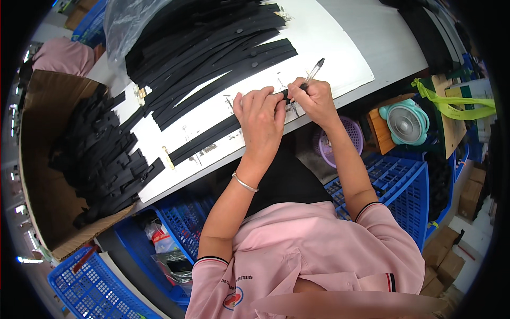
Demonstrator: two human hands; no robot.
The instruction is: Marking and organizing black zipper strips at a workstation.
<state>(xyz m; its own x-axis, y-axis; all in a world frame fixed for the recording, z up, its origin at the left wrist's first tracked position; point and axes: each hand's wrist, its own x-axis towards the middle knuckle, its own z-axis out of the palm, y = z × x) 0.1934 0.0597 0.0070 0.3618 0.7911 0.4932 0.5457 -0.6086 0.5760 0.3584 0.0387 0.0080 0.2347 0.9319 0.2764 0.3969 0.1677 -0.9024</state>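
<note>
A single black fabric strip (pixel 207 140) lies along the near edge of a white board (pixel 340 53). My left hand (pixel 259 118) rests on the strip's right part, fingers out and pressing it down. Close beside it, my right hand (pixel 314 102) is closed around a pen (pixel 317 68) with a clear barrel and dark cap end, which slants up past the fingers. The pen's tip is hidden by my hand, near the strip's right end. Farther back on the board lies a pile of black strips (pixel 196 64). Dark ink marks dot the board around the strip.
On the left, a cardboard box (pixel 40 159) holds many black strips hanging in from the board. Blue plastic baskets (pixel 101 282) stand below the table. A purple basket (pixel 350 135) and a teal fan (pixel 406 122) are to the right. Clear plastic (pixel 122 26) drapes behind the pile.
</note>
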